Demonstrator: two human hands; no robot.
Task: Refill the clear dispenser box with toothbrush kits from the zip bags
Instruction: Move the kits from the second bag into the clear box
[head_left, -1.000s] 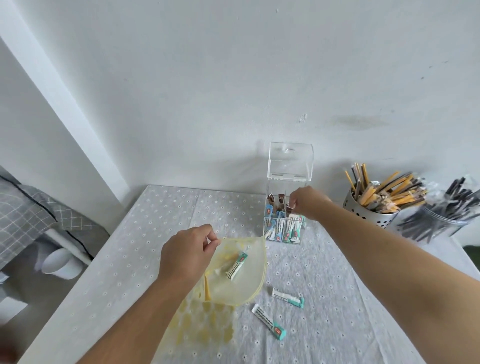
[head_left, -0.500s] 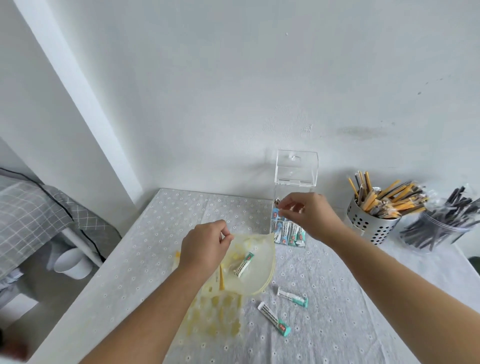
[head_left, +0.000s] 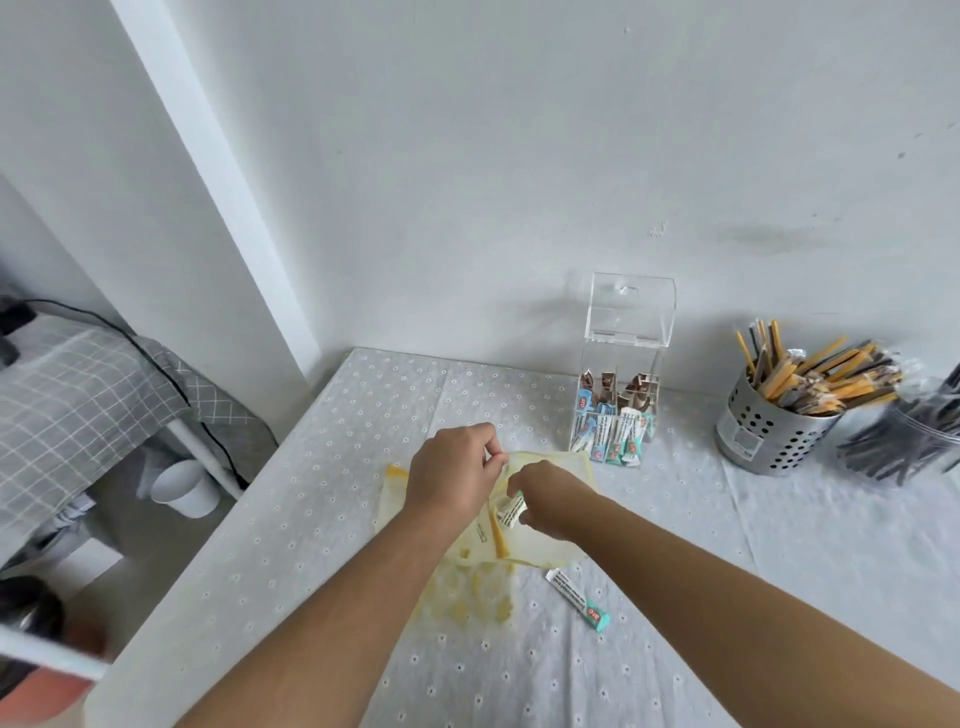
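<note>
The clear dispenser box (head_left: 621, 358) stands by the wall with its lid up and several toothbrush kits inside and at its bottom slot. A yellow zip bag (head_left: 524, 540) lies on the table in front of me. My left hand (head_left: 454, 475) pinches the bag's upper rim and holds it open. My right hand (head_left: 545, 501) is inside the bag's mouth and pinches a white and teal toothbrush kit (head_left: 510, 511). Another kit (head_left: 579, 598) lies loose on the cloth just right of the bag.
A perforated metal cup (head_left: 769, 434) full of wrapped sticks stands at the right, with a clear tub of dark sticks (head_left: 906, 441) beside it. The table (head_left: 332, 467) has a dotted cloth; its left edge drops to a chair with a checked cushion (head_left: 67, 405).
My right hand has left the dispenser box and come back down into the bag, where it now pinches a kit. My left hand still holds the bag's rim.
</note>
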